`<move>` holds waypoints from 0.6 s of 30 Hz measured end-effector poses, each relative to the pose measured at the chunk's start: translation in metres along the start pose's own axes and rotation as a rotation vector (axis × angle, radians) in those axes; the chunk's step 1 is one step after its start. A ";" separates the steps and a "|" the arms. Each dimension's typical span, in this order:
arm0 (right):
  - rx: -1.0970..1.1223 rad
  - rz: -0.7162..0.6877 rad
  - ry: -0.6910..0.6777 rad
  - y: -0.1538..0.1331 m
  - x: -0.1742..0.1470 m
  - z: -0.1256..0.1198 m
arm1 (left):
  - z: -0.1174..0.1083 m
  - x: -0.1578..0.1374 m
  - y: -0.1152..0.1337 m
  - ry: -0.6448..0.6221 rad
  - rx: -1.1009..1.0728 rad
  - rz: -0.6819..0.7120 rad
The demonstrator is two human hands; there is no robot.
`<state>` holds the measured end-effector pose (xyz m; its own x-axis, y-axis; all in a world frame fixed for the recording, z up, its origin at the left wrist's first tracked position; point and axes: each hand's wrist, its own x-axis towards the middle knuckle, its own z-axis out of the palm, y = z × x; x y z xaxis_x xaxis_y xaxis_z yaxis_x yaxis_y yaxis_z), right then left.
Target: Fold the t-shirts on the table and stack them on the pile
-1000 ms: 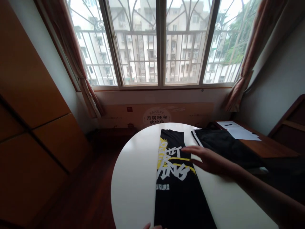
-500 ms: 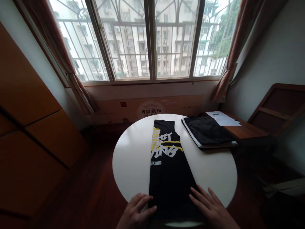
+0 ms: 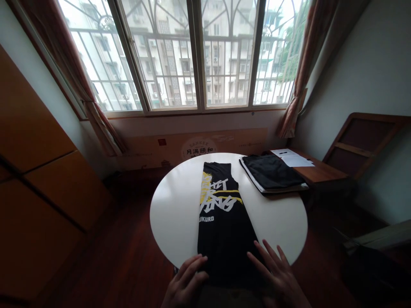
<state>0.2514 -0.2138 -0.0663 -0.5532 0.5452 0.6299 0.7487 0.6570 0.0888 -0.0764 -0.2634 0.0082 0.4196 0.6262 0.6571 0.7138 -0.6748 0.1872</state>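
A black sleeveless shirt (image 3: pixel 221 231) with white and yellow lettering lies folded lengthwise on a round white table (image 3: pixel 173 205). Its lower end reaches the near table edge, where it falls into shadow. At the shirt's left edge, near the bottom, my left hand (image 3: pixel 187 280) rests with fingertips on the cloth and the thumb apart from them. Over the lower right edge my right hand (image 3: pixel 276 269) has its fingers spread, some on or just above the fabric. Neither hand shows cloth gripped between its fingers.
A stack of folded dark clothes (image 3: pixel 269 173) with a white layer sits at the table's right side. Behind it, papers (image 3: pixel 293 158) lie on a brown wooden surface (image 3: pixel 327 173). An orange-brown cabinet (image 3: pixel 48 184) stands left; a barred window (image 3: pixel 224 64) is ahead.
The view has turned slightly, so the table and shirt appear a little further left. My right hand has lifted its fingers somewhat; my left hand stays at the shirt's edge.
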 end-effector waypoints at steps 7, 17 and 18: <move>0.062 0.087 0.070 -0.018 0.005 0.015 | -0.001 0.033 0.007 0.102 -0.387 -0.141; 0.347 0.235 0.096 -0.002 0.005 -0.004 | -0.009 0.039 -0.002 0.074 -0.534 -0.165; 0.409 0.235 0.103 0.001 0.005 -0.006 | -0.010 0.037 -0.004 0.060 -0.527 -0.167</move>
<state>0.2518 -0.2134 -0.0582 -0.3313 0.6628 0.6715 0.6325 0.6841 -0.3632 -0.0696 -0.2413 0.0390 0.2811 0.7280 0.6253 0.3845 -0.6824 0.6217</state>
